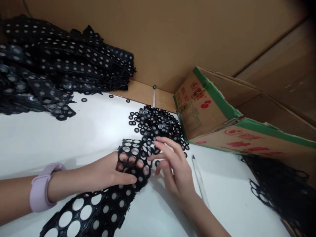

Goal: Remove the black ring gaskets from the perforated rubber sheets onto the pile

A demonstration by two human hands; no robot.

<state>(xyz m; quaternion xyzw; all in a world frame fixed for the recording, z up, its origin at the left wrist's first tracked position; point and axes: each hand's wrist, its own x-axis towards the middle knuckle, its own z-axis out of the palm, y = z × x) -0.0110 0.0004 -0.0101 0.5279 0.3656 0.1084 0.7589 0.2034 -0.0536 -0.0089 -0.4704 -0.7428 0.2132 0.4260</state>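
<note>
A black rubber sheet [102, 200] patterned with round holes and rings lies across the front of the white table. My left hand [118, 169] grips its upper part, thumb on top and fingers showing through the larger holes beneath. Beside the sheet's right edge is my right hand [174, 164], fingers bent and spread apart; its fingertips are near the sheet and the loose rings, and I see nothing held in them. Just beyond both hands lies a heap of small black rubber rings [160, 121].
Stacked perforated black sheets [81, 62] fill the back left. At right stands a cardboard box [204, 108] with green edges. A white pen-like tool [198, 176] lies right of my right hand. Black sheet scraps [278, 184] sit at the far right. Stray rings [84, 99] dot the table.
</note>
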